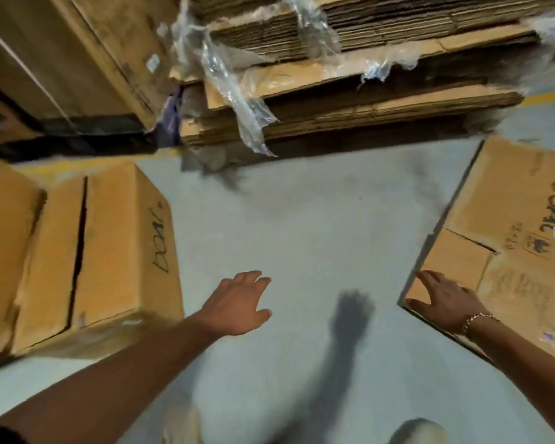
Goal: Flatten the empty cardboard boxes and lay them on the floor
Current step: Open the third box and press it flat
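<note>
Where the grey floor (285,219) runs out to the right, a flattened box (519,238) lies flat on it. Its brown panels are creased and scuffed, with a word handwritten in black marker, small printed marks and a patch of clear tape. One flap at its near left corner is set off by a cut.

The right hand (442,304), with a gold bracelet (476,318) at the wrist, is over that corner flap. Its grip is apart, fingers spread and straight, clamped on nothing. Whether the fingers press the cardboard or hover just above it cannot be told.

The left hand (234,307) reaches out over bare floor, its grip also apart and empty. It throws a dark shadow (350,312) between the two arms.

On the left stands a still-assembled box (122,245). Its two top flaps are closed with a dark gap between them, and the same marker scrawl is on one face. A second box (0,245) is just beside it at the edge of the view.

Ahead, a stack of flat cardboard sheets (350,91) is draped in torn clear plastic wrap (234,100) that hangs down its front. A tall carton (61,52) stands to its left. The stack, the cartons and the boxes hem in the open floor on three sides. The whole view is blurred.
</note>
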